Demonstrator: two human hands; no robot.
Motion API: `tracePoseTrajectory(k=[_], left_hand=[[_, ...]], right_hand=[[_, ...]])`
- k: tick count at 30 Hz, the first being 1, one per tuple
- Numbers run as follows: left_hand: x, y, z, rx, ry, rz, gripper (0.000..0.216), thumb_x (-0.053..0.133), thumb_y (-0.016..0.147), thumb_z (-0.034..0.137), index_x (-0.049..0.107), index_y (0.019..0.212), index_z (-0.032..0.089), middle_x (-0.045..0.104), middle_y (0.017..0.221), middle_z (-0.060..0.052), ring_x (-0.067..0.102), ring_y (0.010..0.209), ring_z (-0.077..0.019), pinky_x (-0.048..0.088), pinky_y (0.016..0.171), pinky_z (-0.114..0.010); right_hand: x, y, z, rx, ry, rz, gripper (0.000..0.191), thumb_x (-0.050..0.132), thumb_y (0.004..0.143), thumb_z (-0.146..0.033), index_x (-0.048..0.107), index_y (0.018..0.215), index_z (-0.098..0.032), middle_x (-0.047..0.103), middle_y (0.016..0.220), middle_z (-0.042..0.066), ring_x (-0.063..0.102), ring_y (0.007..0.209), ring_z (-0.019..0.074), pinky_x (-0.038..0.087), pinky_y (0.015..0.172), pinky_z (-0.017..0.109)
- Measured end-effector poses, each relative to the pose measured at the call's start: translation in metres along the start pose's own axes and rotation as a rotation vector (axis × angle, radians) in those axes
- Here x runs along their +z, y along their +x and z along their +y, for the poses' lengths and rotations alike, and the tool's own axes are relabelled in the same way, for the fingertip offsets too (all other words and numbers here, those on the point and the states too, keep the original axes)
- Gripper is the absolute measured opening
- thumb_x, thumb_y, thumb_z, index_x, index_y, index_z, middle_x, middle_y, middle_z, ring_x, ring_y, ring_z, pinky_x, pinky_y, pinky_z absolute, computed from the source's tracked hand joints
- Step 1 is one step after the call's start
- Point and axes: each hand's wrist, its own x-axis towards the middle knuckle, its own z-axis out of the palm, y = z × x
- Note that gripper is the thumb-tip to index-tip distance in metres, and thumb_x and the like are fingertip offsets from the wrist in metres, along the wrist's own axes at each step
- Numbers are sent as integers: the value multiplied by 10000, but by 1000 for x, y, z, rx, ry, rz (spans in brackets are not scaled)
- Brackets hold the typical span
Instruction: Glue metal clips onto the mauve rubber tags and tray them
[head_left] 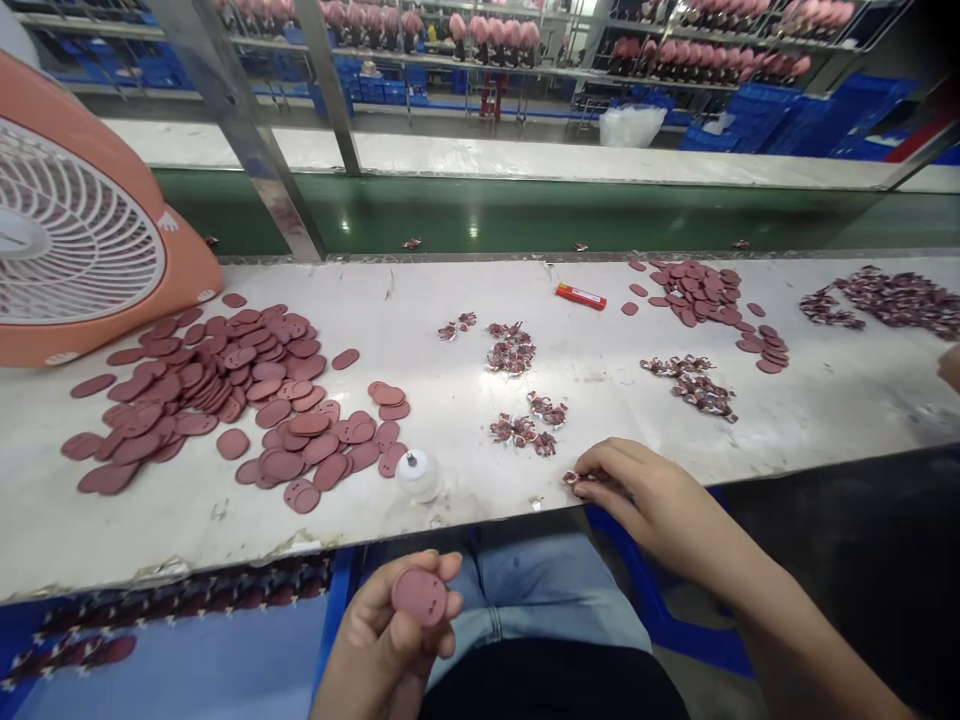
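Observation:
Just below the table's front edge, my left hand [375, 640] grips a dull-red oval disc [417, 597] with small dark holes, its flat face towards me. At the table edge, my right hand [649, 490] has thumb and fingertips closed on a small red-and-white figure-like piece [571, 478], partly hidden by the fingers. Beyond it lie small clusters of similar pieces [511, 350]. A small white bottle [418, 476] with a dark tip stands on the table between my hands. Left of it spreads a large heap of the same oval discs [217, 385].
An orange fan [180, 270] stands at the left. A red packet [580, 296], more discs [701, 292] and a heap of small pieces [900, 300] lie farther right. Another person's hand [949, 367] shows at the right edge. A blue tray [225, 650] holds rows of parts below.

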Motion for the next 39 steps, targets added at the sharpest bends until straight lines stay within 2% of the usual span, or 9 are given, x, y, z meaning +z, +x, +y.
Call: tracePoseTrajectory(k=[2, 5, 7, 11, 14, 16, 21, 30, 39], left_hand=[[4, -3, 0, -75, -13, -31, 425, 983, 418, 391, 802, 751, 199, 795, 778, -71, 696, 589, -143, 501, 464, -155], [7, -8, 0, -171, -28, -99, 437, 974, 443, 418, 800, 764, 179, 763, 715, -53, 678, 564, -121, 495, 465, -147], [7, -11, 0, -219, -26, -160, 442, 969, 456, 424, 801, 774, 168, 748, 688, -43, 669, 552, -109, 498, 473, -145], [0, -11, -5, -280, -37, -322, 385, 943, 544, 422, 803, 806, 176, 742, 711, -28, 675, 584, -97, 510, 502, -136], [-7, -8, -9, -288, -49, -448, 303, 906, 635, 402, 792, 785, 165, 711, 694, -7, 668, 603, -87, 518, 527, -130], [-10, -7, -10, -293, -57, -476, 246, 881, 687, 373, 785, 769, 162, 695, 668, 2, 661, 605, -81, 523, 545, -128], [-11, -8, -10, -279, -84, -496, 288, 886, 661, 422, 796, 783, 177, 719, 660, -2, 659, 583, -69, 530, 554, -119], [-11, -4, -12, -305, -86, -474, 315, 907, 614, 433, 790, 746, 172, 725, 640, -7, 675, 566, -80, 542, 543, -131], [-12, -3, -14, -304, -79, -493, 329, 894, 620, 462, 796, 764, 183, 698, 632, 10, 645, 547, -59, 517, 539, -117]], right_hand=[[2, -5, -3, 19, 114, 53, 127, 610, 936, -334, 666, 924, -220, 702, 861, 51, 670, 771, 213, 558, 695, 335], [5, -11, -17, 22, 327, 78, 225, 644, 935, -430, 683, 986, -215, 732, 858, 45, 704, 699, 177, 600, 628, 267], [8, -12, -32, -2, 487, 26, 218, 665, 928, -431, 715, 1012, -236, 744, 881, 35, 722, 704, 166, 615, 624, 237], [12, -12, -64, -46, 754, -158, 109, 701, 915, -288, 752, 1002, -330, 755, 947, -2, 734, 764, 150, 614, 668, 208], [14, -11, -80, -127, 632, -214, 101, 702, 918, -268, 748, 989, -322, 760, 898, -6, 728, 772, 161, 601, 698, 233], [15, -9, -84, -191, 552, -233, 70, 696, 926, -275, 738, 975, -302, 752, 870, -7, 715, 757, 156, 580, 696, 235], [16, -6, -85, -274, 477, -276, 47, 682, 942, -284, 716, 974, -285, 717, 859, -15, 680, 757, 125, 535, 673, 198], [16, -2, -85, -286, 470, -350, 136, 678, 923, -135, 694, 983, -256, 711, 878, -54, 668, 784, 55, 503, 719, 125], [10, 0, -84, -384, 361, -370, 136, 664, 943, -145, 684, 1035, -242, 715, 895, -50, 665, 799, 55, 511, 732, 139]])
